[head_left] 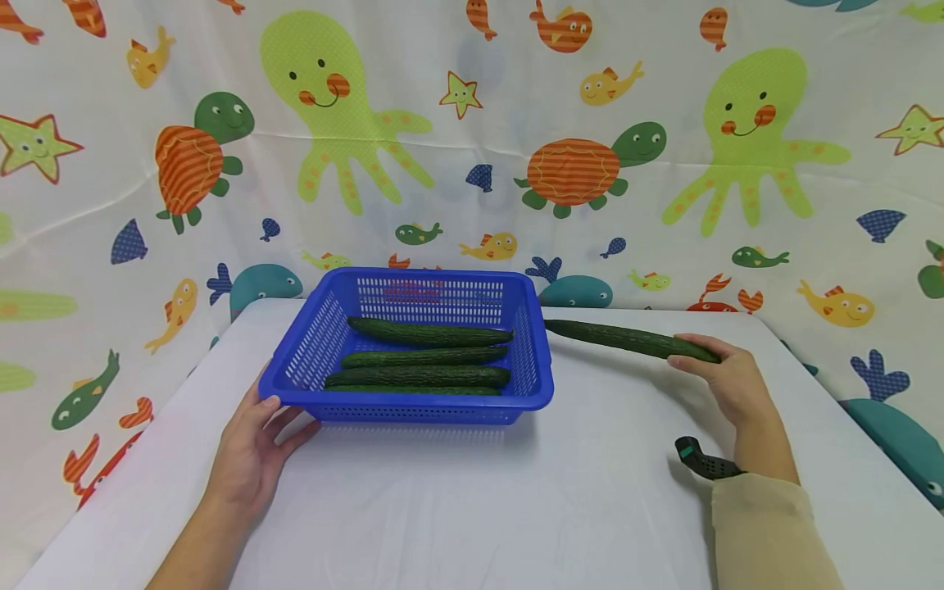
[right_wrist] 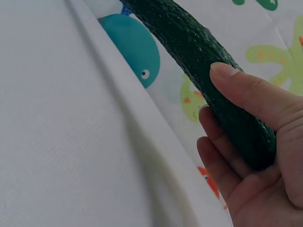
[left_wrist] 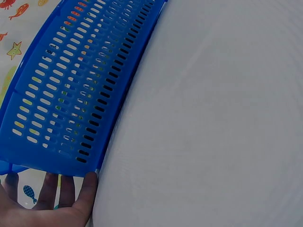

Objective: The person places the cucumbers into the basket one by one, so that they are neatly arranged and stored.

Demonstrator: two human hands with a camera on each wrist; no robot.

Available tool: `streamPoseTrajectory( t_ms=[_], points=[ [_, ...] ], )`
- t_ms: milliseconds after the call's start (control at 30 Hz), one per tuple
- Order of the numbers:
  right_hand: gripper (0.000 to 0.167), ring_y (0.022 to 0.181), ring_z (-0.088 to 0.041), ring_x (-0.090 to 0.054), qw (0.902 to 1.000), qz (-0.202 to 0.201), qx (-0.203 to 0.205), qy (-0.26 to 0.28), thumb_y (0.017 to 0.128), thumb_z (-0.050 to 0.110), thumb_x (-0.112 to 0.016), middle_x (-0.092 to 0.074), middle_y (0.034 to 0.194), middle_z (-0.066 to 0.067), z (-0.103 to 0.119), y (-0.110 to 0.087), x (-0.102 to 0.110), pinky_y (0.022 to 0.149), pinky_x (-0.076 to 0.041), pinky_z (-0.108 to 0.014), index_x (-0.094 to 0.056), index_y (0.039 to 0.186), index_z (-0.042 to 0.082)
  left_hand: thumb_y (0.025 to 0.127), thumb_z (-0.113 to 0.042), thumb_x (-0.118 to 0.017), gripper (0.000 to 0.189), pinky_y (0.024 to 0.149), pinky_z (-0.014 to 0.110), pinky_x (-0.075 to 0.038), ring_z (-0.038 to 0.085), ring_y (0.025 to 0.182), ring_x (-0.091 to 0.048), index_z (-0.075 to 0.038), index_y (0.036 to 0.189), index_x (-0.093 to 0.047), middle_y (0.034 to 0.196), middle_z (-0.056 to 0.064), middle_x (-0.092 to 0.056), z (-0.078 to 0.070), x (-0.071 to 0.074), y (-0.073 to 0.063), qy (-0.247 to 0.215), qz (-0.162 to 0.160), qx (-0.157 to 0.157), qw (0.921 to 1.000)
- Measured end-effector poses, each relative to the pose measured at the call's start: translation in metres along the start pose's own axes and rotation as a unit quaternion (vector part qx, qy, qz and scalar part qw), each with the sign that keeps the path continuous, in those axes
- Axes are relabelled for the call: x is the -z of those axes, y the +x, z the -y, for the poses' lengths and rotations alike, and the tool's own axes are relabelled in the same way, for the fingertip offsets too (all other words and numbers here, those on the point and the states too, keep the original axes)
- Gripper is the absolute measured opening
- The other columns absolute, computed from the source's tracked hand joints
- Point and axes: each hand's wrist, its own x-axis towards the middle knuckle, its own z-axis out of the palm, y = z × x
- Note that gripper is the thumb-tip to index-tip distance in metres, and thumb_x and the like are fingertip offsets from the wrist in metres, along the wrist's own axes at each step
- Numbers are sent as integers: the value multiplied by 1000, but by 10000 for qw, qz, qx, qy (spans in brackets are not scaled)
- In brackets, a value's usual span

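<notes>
A blue plastic basket (head_left: pixel 435 401) with slotted walls stands on the table, several dark green cucumbers (head_left: pixel 420 375) lying side by side in it. My left hand (head_left: pixel 247 455) grips its near left corner, thumb at the rim and fingers below; in the left wrist view, fingertips (left_wrist: pixel 90 177) touch the basket's end. To the right of the basket, my right hand (head_left: pixel 726 377) holds one long cucumber (head_left: pixel 619 337) by its right end, its other end pointing left towards the basket's rim. The right wrist view shows the thumb (right_wrist: pixel 232 78) across this cucumber's bumpy skin.
A white cloth covers the table (head_left: pixel 472 508). Behind it hangs a curtain (head_left: pixel 457 180) printed with sea animals. A black strap (head_left: pixel 704 460) sits on the right wrist, beside a beige sleeve (head_left: pixel 770 533).
</notes>
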Motion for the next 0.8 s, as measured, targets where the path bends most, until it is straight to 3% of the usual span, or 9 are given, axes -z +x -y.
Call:
streamPoseTrajectory(
  t_ms=[200,300,433,533,667,800],
  points=[
    [70,123,-11,-43,9997,-188,170,38,87,50,-81,-41,153,-1,10,-2,2,104,-35,-36,-56,149,30,109,-34,-45,61,95,27,-57,13,133,-48,-31,166,-21,155,-10,-39,0,1,0,-6,17,-4,10000],
    [71,118,-6,-44,9994,-265,173,136,86,51,-80,-43,152,2,15,-2,2,106,-36,-35,-56,150,29,109,-35,-45,61,95,27,-57,13,133,-48,-31,166,-21,155,-10,-39,0,1,0,14,20,3,10000],
    [71,117,-6,-45,9987,-381,197,288,86,51,-81,-48,140,14,22,-2,2,104,-39,-29,-57,149,28,109,-34,-45,61,95,26,-58,13,133,-48,-31,166,-21,156,-10,-38,0,1,1,61,9,-4,10000],
    [69,115,-5,-45,9975,-519,248,414,85,48,-82,-47,128,24,27,-4,3,94,-40,-17,-59,147,27,109,-34,-46,62,94,26,-58,14,133,-47,-32,166,-20,157,-10,-37,0,1,0,88,-8,0,10000],
    [67,117,-7,-45,9943,-662,240,806,84,42,-85,-48,129,23,34,-6,3,84,-42,-9,-62,144,26,109,-34,-46,63,94,26,-58,14,134,-46,-32,166,-20,157,-10,-37,1,1,1,71,-3,13,10000],
    [67,119,-8,-46,9879,-702,350,1339,81,35,-89,-51,132,19,44,-7,1,84,-43,-7,-64,142,22,109,-34,-46,62,95,26,-58,15,134,-46,-31,166,-20,156,-10,-38,1,1,1,53,15,-10,10000]
  ],
)
